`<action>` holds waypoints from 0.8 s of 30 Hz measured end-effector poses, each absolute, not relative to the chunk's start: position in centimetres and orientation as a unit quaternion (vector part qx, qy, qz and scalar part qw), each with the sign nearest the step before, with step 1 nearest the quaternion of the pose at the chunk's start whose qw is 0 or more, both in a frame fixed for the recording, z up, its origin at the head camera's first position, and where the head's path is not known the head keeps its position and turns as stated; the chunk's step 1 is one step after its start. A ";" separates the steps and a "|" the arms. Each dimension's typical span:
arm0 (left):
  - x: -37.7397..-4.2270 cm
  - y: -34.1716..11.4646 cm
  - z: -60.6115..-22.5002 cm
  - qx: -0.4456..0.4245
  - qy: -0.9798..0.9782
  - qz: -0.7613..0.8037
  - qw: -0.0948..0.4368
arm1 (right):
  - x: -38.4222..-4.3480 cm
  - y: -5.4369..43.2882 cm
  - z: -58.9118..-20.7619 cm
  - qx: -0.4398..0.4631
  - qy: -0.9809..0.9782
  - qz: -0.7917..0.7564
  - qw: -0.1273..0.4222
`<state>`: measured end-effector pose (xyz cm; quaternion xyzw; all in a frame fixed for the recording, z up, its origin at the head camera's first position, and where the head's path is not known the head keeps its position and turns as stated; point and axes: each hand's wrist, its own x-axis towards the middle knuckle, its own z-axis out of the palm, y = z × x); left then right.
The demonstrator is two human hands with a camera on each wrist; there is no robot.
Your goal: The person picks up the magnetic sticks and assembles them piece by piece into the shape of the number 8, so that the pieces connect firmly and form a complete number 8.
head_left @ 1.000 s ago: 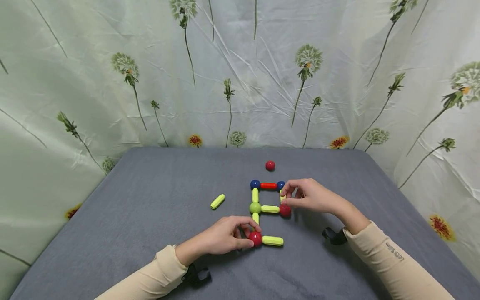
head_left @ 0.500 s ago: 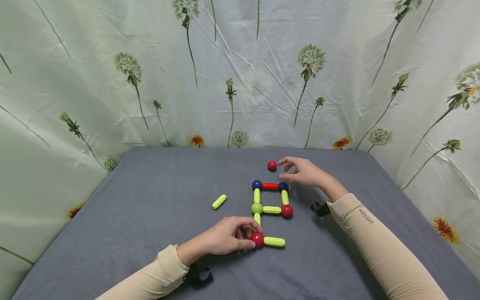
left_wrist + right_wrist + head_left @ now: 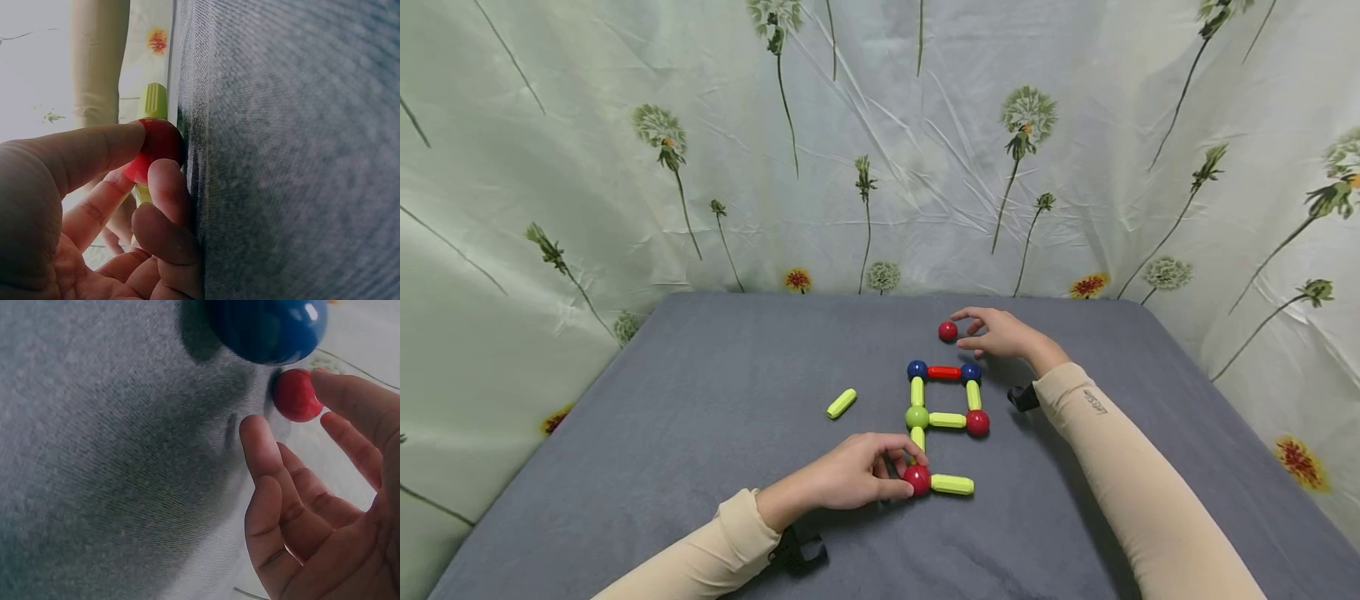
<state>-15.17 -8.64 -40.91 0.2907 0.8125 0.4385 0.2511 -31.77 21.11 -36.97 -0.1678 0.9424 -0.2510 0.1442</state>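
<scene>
My left hand [image 3: 857, 471] pinches the red ball [image 3: 917, 479] at the near corner of a flat figure of magnetic balls and rods; the left wrist view shows thumb and fingers around this ball [image 3: 159, 147]. One yellow-green rod [image 3: 952, 484] sticks out to its right, another runs away to a green ball [image 3: 917, 417]. Beyond is a square with two blue balls [image 3: 917, 371], a red rod [image 3: 943, 372] and a second red ball [image 3: 977, 422]. Past it lies a loose red ball [image 3: 948, 332]; my right hand [image 3: 1003, 335] is just right of it, fingers spread and holding nothing.
A loose yellow-green rod [image 3: 842, 403] lies left of the figure. Everything rests on a grey cloth-covered table [image 3: 737, 367]. A flower-printed curtain [image 3: 820, 225] hangs behind the table's far edge and at its sides.
My right hand has left the rod and red ball at the square's right side and moved away from me to the loose red ball. My left hand has kept its pinch on the near ball.
</scene>
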 end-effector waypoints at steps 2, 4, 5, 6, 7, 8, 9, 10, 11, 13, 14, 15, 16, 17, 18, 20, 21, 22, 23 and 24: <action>-15.2 -8.6 -40.9 0.290 0.813 0.438 0.251 | -32.1 21.1 -37.2 -0.167 0.941 -0.255 0.146; -15.2 -8.7 -40.9 0.290 0.813 0.438 0.251 | -32.3 21.0 -37.4 -0.166 0.941 -0.255 0.147; -15.2 -8.7 -40.9 0.290 0.813 0.438 0.251 | -32.5 21.0 -37.5 -0.166 0.941 -0.255 0.147; -15.2 -8.7 -40.9 0.290 0.813 0.438 0.251 | -32.6 20.9 -37.6 -0.165 0.942 -0.255 0.146; -15.2 -8.7 -40.9 0.290 0.813 0.439 0.252 | -32.7 20.8 -37.7 -0.165 0.942 -0.253 0.146; -15.2 -8.7 -40.9 0.289 0.812 0.439 0.253 | -32.8 20.8 -37.7 -0.165 0.943 -0.252 0.145; -15.2 -8.7 -40.9 0.288 0.812 0.440 0.253 | -32.9 20.7 -37.8 -0.165 0.943 -0.251 0.144; -15.2 -8.7 -40.9 0.288 0.811 0.441 0.254 | -32.9 20.6 -37.7 -0.165 0.943 -0.251 0.143; -15.2 -8.7 -40.9 0.287 0.811 0.442 0.254 | -32.9 20.5 -37.7 -0.165 0.943 -0.250 0.143; -15.2 -8.7 -40.9 0.287 0.811 0.442 0.253 | -33.0 20.4 -37.6 -0.166 0.943 -0.249 0.143; -15.2 -8.7 -40.9 0.287 0.812 0.442 0.253 | -33.0 20.3 -37.6 -0.167 0.943 -0.250 0.143; -15.2 -8.6 -40.9 0.288 0.812 0.441 0.252 | -33.0 20.2 -37.5 -0.168 0.943 -0.251 0.143; -15.2 -8.6 -40.9 0.288 0.812 0.441 0.252 | -33.0 20.2 -37.5 -0.168 0.942 -0.251 0.144; -15.2 -8.6 -40.9 0.288 0.812 0.441 0.251 | -33.0 20.1 -37.4 -0.169 0.942 -0.252 0.143; -15.2 -8.6 -40.9 0.288 0.812 0.441 0.251 | -33.0 20.0 -37.4 -0.169 0.941 -0.254 0.144; -15.2 -8.6 -41.0 0.288 0.812 0.440 0.251 | -33.1 19.9 -37.4 -0.171 0.940 -0.257 0.144; -15.2 -8.6 -41.0 0.288 0.812 0.440 0.251 | -33.1 19.9 -37.4 -0.173 0.940 -0.258 0.144; -15.2 -8.6 -41.0 0.288 0.813 0.440 0.251 | -33.2 19.8 -37.4 -0.172 0.939 -0.259 0.144; -15.2 -8.6 -41.0 0.288 0.812 0.440 0.251 | -33.2 19.8 -37.5 -0.173 0.939 -0.260 0.143; -15.2 -8.6 -40.9 0.288 0.812 0.441 0.251 | -33.2 19.7 -37.5 -0.175 0.939 -0.260 0.143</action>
